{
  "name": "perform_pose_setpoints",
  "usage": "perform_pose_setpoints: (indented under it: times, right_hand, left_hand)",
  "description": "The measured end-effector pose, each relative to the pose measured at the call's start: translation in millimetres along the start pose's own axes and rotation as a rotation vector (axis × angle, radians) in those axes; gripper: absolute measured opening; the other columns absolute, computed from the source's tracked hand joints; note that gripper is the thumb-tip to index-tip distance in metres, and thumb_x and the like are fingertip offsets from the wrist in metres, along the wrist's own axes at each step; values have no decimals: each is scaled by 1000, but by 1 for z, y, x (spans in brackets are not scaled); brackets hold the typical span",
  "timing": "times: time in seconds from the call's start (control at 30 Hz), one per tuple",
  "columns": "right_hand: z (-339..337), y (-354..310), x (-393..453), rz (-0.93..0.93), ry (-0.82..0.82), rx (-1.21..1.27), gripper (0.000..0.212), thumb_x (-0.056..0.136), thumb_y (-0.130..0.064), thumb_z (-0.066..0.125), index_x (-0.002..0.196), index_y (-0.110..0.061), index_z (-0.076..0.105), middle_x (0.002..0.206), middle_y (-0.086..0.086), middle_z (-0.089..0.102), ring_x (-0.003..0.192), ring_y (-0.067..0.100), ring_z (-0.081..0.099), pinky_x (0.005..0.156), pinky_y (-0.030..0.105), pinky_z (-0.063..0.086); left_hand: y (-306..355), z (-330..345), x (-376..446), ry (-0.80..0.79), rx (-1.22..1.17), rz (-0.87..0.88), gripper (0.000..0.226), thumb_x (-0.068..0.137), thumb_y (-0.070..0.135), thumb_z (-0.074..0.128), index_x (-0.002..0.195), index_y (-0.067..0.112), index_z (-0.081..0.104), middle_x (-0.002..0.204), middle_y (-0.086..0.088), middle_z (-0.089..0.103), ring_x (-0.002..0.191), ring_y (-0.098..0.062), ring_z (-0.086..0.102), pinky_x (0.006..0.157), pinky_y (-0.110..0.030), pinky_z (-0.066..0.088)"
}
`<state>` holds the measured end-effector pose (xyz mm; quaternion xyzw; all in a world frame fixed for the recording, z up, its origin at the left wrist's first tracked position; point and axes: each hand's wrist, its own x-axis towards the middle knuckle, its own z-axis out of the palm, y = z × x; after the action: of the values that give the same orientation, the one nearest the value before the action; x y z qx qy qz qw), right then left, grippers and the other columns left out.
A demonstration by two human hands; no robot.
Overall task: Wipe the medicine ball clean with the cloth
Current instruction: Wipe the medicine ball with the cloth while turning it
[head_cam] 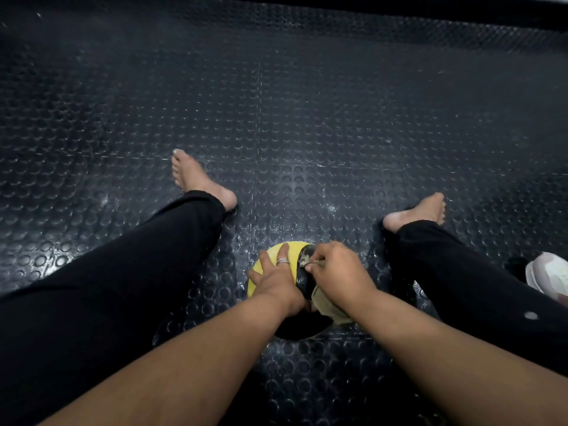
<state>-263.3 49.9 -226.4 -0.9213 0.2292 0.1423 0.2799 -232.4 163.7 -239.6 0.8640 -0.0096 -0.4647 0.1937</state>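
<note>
Medicine ball (270, 252) is sitting on the floor (307, 118); left hand (273, 272) is lying open, fingers spread on it, while right hand (336, 272) is gripping the cloth (325, 307) against it.

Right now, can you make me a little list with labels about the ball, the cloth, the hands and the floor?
ball: medicine ball, yellow and black, on the floor between the person's legs
cloth: beige cloth, bunched against the ball under the right hand
left hand: left hand spread flat on the yellow part, ring on one finger
right hand: right hand closed on the cloth, pressing it to the ball
floor: dark studded rubber floor
nearby: pale shoe at the right edge
</note>
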Motion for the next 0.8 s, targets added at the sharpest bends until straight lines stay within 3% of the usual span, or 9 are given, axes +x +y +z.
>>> perform_pose_setpoints:
  times: [0.17, 0.37, 0.5, 0.67, 0.8]
  right_hand:
    - [-10, 1, 27, 95, 13, 0, 11, 86, -27, 64, 87, -16, 64, 102, 8, 61, 91, 23, 56, 70, 24, 36]
    - [2, -10, 12, -43, -23, -53, 12, 85, -24, 63, 90, -17, 71, 102, 6, 59, 95, 24, 58, 82, 32, 48]
    - [-3, -9, 28, -6, 17, -70, 15, 89, -25, 60, 97, -18, 71, 99, 4, 51, 96, 25, 56, 79, 28, 43]
    - [-6, -12, 41, -6, -46, -55, 12, 88, -23, 62, 91, -18, 73, 102, 9, 65, 93, 25, 60, 78, 28, 46]
    - [-2, -15, 22, -55, -62, -71, 13, 87, -22, 62, 90, -17, 73, 99, 9, 64, 90, 26, 61, 75, 28, 46]
  left_hand:
    - [5, -2, -3, -19, -3, 13, 130, 70, 34, 87, 151, 44, -15, 158, 2, -28, 146, -40, -16, 116, -57, 20]
    - [-2, 2, 6, 23, -36, 4, 118, 78, 17, 78, 151, 46, -10, 159, 4, -24, 147, -39, -13, 114, -52, 26]
    - [6, 2, 3, -5, -15, 13, 124, 74, 28, 84, 151, 45, -12, 158, 2, -27, 146, -41, -16, 116, -56, 24]
    - [8, -1, 0, -13, -26, -5, 128, 71, 31, 86, 151, 45, -12, 159, 2, -27, 147, -40, -16, 116, -57, 22]
    - [4, 1, 5, 3, -56, 1, 118, 77, 24, 81, 151, 46, -8, 159, 4, -25, 147, -39, -14, 114, -54, 24]
